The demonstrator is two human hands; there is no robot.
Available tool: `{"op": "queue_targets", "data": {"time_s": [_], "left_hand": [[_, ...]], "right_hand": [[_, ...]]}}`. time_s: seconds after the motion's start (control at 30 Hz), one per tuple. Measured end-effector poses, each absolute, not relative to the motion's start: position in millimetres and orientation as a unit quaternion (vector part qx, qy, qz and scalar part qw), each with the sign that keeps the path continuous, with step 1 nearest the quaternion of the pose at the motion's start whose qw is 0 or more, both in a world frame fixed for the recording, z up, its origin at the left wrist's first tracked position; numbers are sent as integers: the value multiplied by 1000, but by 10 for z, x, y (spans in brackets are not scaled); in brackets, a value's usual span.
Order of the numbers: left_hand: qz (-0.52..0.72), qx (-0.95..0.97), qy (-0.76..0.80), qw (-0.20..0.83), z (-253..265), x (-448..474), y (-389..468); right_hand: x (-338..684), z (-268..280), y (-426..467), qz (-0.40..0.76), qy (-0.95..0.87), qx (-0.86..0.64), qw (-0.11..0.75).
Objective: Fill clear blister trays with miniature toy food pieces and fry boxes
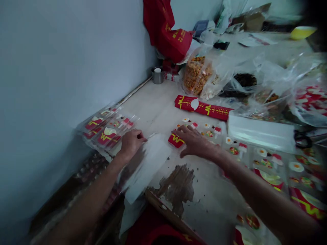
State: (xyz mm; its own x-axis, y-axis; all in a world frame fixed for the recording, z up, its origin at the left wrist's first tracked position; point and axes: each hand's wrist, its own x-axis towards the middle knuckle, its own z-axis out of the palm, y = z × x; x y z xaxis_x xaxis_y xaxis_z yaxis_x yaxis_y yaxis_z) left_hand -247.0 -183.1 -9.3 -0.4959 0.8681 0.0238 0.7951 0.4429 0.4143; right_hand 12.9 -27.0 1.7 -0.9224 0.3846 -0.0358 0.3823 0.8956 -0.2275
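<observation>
Left fingers (143,139) pinching film (155,153), right fingers (184,129) over packet (175,141)

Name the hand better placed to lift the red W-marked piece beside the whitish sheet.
Probably the right hand: it is at the red W-marked piece, while the left hand is farther off, apparently pinching the whitish sheet.

Hiding part of a red-and-yellow pack (176,140) beneath the right hand (192,139); blurring the pale sheet (153,158) by the left hand (130,142), leaving its grip unclear; cutting off a lower-right pack (245,234) and red cloth (146,227) at the bottom edge.
</observation>
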Motion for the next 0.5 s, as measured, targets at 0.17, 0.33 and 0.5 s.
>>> {"op": "queue_targets", "data": {"time_s": [0.17,0.33,0.5], "left_hand": [[302,431,816,240,-147,-2682,-1815],[353,343,802,338,-150,-2653,-1685],[291,372,797,377,-75,-2629,-1521]], "right_hand": [[-46,-15,254,89,-988,-87,-95],[-304,-114,396,110,-990,-36,-77],[-384,-78,266,45,-998,-41,-20]]}}
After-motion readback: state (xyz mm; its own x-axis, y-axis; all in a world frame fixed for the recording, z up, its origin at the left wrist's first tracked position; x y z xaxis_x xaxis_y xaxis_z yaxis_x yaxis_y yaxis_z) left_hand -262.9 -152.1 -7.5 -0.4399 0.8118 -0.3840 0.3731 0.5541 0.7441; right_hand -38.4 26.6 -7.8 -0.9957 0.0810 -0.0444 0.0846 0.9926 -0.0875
